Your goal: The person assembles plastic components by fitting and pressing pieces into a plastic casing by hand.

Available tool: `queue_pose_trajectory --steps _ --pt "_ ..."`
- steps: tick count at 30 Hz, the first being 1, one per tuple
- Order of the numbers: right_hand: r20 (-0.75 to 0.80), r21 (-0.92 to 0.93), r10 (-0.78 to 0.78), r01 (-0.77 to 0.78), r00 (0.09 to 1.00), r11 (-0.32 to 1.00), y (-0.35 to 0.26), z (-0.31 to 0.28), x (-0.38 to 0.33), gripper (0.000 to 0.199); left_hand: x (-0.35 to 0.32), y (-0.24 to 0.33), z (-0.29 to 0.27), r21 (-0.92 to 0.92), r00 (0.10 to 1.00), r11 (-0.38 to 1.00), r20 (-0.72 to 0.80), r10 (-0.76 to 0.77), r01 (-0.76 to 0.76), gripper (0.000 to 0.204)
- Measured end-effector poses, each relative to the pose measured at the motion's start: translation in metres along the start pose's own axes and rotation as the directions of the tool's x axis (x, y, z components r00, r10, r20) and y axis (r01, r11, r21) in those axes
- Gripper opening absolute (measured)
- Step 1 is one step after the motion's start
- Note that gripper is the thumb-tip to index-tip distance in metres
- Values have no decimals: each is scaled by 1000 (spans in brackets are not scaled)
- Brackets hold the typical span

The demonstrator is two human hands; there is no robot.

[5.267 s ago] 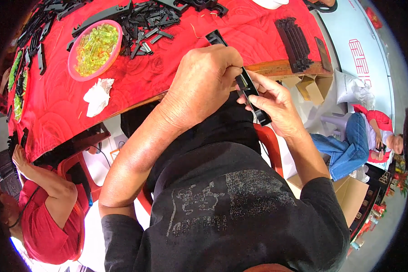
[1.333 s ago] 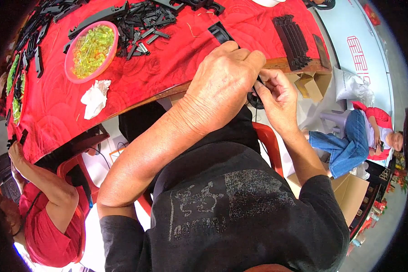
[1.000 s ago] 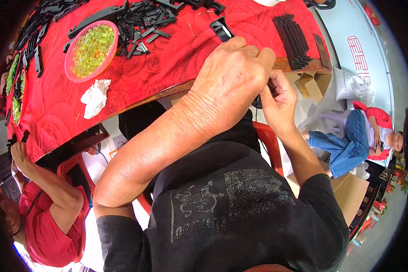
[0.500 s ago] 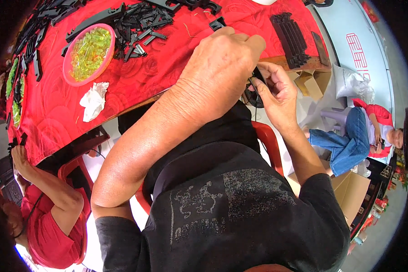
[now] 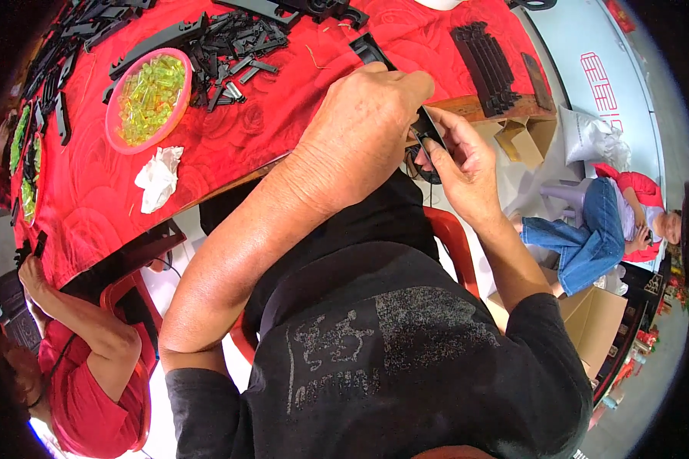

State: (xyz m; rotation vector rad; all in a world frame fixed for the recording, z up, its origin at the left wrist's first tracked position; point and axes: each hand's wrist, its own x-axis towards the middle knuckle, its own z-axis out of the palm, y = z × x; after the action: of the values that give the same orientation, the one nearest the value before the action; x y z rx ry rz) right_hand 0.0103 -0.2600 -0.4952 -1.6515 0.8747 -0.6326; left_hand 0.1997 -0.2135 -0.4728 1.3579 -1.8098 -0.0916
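Between my hands runs a long, narrow black plastic strip (image 5: pixel 370 50), hollow like a channel, slanting from the far left down to the near right. My left hand (image 5: pixel 367 126) is closed over its middle, the back of the hand turned up and its fingertips partly hidden. At the near end, my right hand (image 5: pixel 467 164) grips the strip with the thumb pressed into the channel and the fingers curled behind. Whether a small part sits in the channel under the fingers I cannot tell.
On the red cloth (image 5: pixel 237 145) stand a pink bowl (image 5: pixel 112 115) of yellow-green clear pieces, a crumpled tissue (image 5: pixel 159 180) and a heap of small black parts (image 5: pixel 237 50). Black strips (image 5: pixel 484 69) lie in a row at right. At left a co-worker's arm (image 5: pixel 84 314) reaches to the table.
The black strip has slid into fuller view beyond my left hand, and more of its channel shows by my right thumb. Both hands have shifted slightly left.
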Motion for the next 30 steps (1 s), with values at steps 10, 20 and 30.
queue_pose_trajectory --steps 10,20,30 --pt "-16 -13 -36 36 999 999 1 1 2 35 -2 -1 -2 -53 1000 998 -4 -20 19 14" --pt "-32 -31 -72 71 997 997 0 4 3 36 -1 -6 -1 -98 999 995 29 -16 18 13" --pt "-77 -172 -204 189 976 967 9 4 4 33 -4 1 2 33 999 999 31 17 -18 17"
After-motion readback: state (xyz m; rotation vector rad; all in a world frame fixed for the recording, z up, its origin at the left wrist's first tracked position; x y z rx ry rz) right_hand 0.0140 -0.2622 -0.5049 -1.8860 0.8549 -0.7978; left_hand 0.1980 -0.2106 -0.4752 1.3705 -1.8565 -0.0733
